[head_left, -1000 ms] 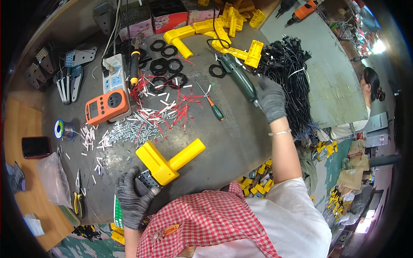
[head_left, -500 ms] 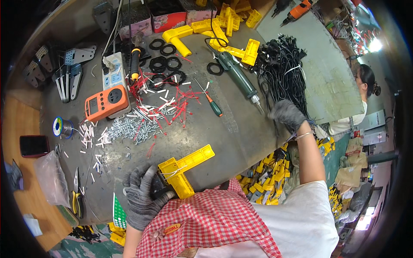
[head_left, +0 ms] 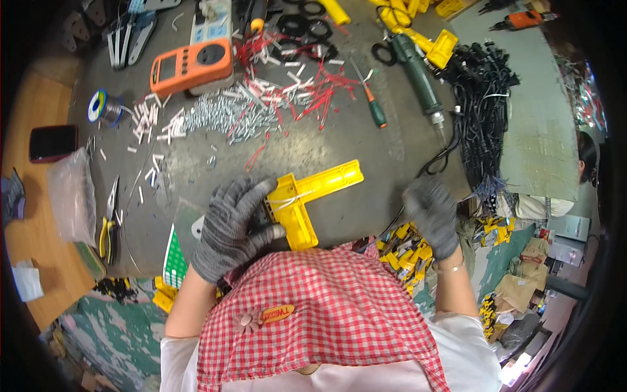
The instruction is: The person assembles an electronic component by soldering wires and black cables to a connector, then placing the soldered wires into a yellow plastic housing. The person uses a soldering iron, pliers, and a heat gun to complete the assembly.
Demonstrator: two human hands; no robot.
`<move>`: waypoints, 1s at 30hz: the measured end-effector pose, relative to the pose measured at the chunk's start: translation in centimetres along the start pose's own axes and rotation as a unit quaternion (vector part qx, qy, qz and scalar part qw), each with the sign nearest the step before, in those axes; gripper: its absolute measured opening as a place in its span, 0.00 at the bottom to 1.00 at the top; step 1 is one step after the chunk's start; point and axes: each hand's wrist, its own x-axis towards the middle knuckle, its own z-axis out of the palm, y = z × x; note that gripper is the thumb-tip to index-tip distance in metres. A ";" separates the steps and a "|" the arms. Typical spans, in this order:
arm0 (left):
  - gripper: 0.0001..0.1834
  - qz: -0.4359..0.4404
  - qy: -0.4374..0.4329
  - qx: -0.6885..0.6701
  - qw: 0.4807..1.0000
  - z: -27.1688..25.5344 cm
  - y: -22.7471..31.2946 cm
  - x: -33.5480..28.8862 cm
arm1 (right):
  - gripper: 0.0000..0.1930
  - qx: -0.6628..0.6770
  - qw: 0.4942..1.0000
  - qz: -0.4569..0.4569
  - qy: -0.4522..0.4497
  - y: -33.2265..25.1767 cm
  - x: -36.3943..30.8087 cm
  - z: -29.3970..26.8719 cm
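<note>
My left hand (head_left: pixel 232 225), in a grey glove, is closed on the left end of a yellow plastic housing (head_left: pixel 294 219). The housing is T-shaped, with a long arm pointing right and thin white wires lying across its middle. A dark part shows between my fingers and the housing. On the right, my gloved right hand (head_left: pixel 432 212) has its fingers curled around a black cable (head_left: pixel 428 166). That cable loops down from a large bundle of black cables (head_left: pixel 483 104), and its loose end hangs over the table's front edge.
A green electric screwdriver (head_left: pixel 418 75) and a small hand screwdriver (head_left: pixel 374 108) lie beyond my hands. Screws (head_left: pixel 228 111), white sleeves and red wires are heaped near an orange meter (head_left: pixel 189 68). Pliers (head_left: pixel 110 222) and a solder spool (head_left: pixel 104 108) sit left. Yellow housings (head_left: pixel 405 255) are piled below the edge.
My right hand has come back from beside the cable bundle toward me, drawing a black cable along. My left hand still holds the yellow housing. The whole view has shifted.
</note>
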 end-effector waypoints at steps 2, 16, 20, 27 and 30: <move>0.41 -0.004 0.004 -0.012 1.000 0.2 -0.4 -0.2 | 0.10 -0.020 0.976 -0.174 -0.133 -5.4 1.0 0.4; 0.36 0.051 -0.012 -0.047 0.998 -1.7 -1.1 -1.5 | 0.19 0.438 0.788 0.077 -0.425 -10.0 13.5 -0.3; 0.32 0.023 -0.036 -0.058 0.997 -2.9 -1.2 -1.3 | 0.19 0.157 0.904 -0.160 -0.364 -13.4 15.4 5.4; 0.14 -0.275 0.164 0.021 0.947 -7.0 -5.0 1.7 | 0.19 0.511 0.682 0.198 -0.484 -11.8 16.6 7.5; 0.11 -0.199 0.182 0.255 0.928 -7.9 -9.1 2.7 | 0.19 0.197 0.919 -0.047 -0.339 -13.5 15.5 7.3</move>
